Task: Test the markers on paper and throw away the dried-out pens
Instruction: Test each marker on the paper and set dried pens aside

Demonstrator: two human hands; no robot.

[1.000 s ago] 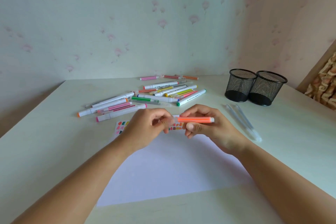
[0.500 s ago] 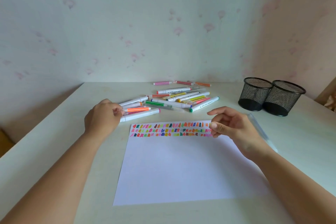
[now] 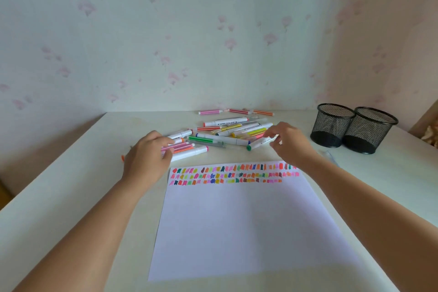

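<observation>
Right hand (image 3: 288, 143) half-open, touching green-capped marker (image 3: 257, 144); left hand (image 3: 147, 157) rests on markers (image 3: 189, 151)

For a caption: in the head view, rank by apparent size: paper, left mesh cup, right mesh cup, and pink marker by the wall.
1. Paper.
2. Left mesh cup and right mesh cup look alike: tied.
3. Pink marker by the wall.

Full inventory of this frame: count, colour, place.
table: 1, white, against wallpapered walls
paper: 1, white, table centre
swatches: three rows, many colours, paper's far edge
markers: roughly twenty, mixed colours, heaped beyond the paper
thin markers: 3, pink, red, orange, in line by the wall
mesh cups: 2, black, far right, side by side
clear pen: at least 1, right of paper
left hand: 1, on the heap's left markers; grip unclear
right hand: 1, fingertips at green-capped marker; grip unclear
</observation>
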